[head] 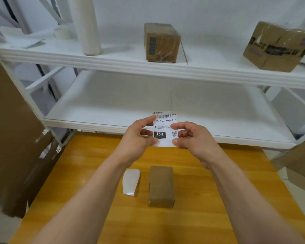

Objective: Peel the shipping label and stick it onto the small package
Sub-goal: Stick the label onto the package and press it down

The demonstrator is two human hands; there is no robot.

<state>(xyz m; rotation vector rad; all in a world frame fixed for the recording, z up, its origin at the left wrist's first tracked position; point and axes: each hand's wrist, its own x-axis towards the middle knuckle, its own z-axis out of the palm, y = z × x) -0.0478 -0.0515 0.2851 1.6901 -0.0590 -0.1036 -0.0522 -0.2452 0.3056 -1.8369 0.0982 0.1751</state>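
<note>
Yellow wood table w/ white shelves behind. Shipping label up in air above small package. Thin, light, bendy, prob sticky at back; best held by edges. Left hand & right hand both pinching label sides, other fingers loose.

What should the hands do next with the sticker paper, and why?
Probably bring the shipping label down toward the small package. The left hand and right hand hold it up in the air, well above the wooden table. A white paper strip, maybe peeled backing, lies beside the package, whose top is bare.
</note>
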